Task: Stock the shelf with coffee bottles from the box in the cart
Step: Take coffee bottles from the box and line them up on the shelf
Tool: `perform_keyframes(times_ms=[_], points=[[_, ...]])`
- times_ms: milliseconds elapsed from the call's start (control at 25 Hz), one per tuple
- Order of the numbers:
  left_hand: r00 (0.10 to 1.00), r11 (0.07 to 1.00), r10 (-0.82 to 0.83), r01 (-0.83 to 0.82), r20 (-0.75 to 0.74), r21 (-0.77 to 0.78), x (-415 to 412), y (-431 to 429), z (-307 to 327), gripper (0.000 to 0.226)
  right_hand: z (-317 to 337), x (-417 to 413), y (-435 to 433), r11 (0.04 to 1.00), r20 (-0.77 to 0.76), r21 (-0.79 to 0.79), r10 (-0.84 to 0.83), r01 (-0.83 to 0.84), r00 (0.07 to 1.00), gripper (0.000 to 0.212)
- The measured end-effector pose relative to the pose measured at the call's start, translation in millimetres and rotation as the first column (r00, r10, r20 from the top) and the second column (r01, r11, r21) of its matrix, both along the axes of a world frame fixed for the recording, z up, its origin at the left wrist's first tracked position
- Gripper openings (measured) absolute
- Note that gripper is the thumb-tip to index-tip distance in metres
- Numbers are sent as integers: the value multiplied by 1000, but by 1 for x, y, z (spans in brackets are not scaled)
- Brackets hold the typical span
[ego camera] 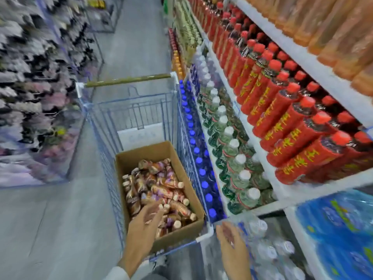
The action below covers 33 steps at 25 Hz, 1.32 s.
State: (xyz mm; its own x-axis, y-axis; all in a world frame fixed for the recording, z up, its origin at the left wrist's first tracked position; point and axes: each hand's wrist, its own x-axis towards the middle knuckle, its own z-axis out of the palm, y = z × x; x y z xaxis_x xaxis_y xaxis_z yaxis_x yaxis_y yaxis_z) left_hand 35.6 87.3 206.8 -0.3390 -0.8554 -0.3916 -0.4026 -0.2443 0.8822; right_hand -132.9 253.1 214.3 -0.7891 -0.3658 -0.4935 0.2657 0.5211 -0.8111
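An open cardboard box sits in the blue wire cart in the aisle. Several brown coffee bottles with cream caps lie jumbled inside it. My left hand reaches into the near end of the box, fingers spread and relaxed just over the bottles, holding nothing I can see. My right hand hovers to the right of the cart's near corner, fingers loose, empty. The shelf runs along the right, packed with drinks.
Red-labelled bottles fill the upper shelf, green-labelled white-capped bottles and blue-capped bottles the lower ones. Wrapped water packs and blue packs sit low on the right. Blurred racks line the left; grey floor runs between.
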Motion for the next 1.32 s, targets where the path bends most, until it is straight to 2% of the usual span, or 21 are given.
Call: perform_keyframes(times_ms=[120,320,360,480,560,640,720,840,960,1040,1160,1320], points=[[997,996,42,-46,64,75,14,-19,-23,18,-22,0,-24,991,41,90,98,-102,994,16],[948,936,217,-269,231,226,10,-60,-74,41,-13,-4,-66,955,109,152,239,-254,965,25],[940,908,244,-308,240,285,5,-74,-88,46,-12,-5,-74,946,124,156,267,-284,956,28],[886,726,360,-463,293,508,-11,-113,-151,96,-16,-14,-94,915,167,163,344,-370,924,29],[838,603,426,-544,341,583,-18,-131,-192,100,-22,-22,-103,899,196,174,367,-401,909,24],[759,541,453,-651,468,533,-31,-146,-210,95,-31,-31,-108,887,249,189,371,-421,894,20],[685,576,415,-707,599,410,-42,-159,-239,88,-45,-36,-108,887,298,214,341,-410,892,18],[585,583,406,-757,702,294,-61,-171,-267,93,-62,-41,-102,891,349,263,271,-371,897,17],[495,681,311,-712,811,174,-73,-168,-274,92,-71,-42,-98,886,366,317,216,-339,905,15],[490,729,281,-668,825,149,-76,-162,-279,87,-75,-44,-96,872,368,341,221,-352,903,15],[530,718,343,-680,775,147,-70,-157,-281,83,-79,-48,-100,863,372,338,243,-374,896,11],[637,661,523,-723,567,202,-55,-144,-242,67,-77,-54,-120,850,412,309,285,-427,866,10]])
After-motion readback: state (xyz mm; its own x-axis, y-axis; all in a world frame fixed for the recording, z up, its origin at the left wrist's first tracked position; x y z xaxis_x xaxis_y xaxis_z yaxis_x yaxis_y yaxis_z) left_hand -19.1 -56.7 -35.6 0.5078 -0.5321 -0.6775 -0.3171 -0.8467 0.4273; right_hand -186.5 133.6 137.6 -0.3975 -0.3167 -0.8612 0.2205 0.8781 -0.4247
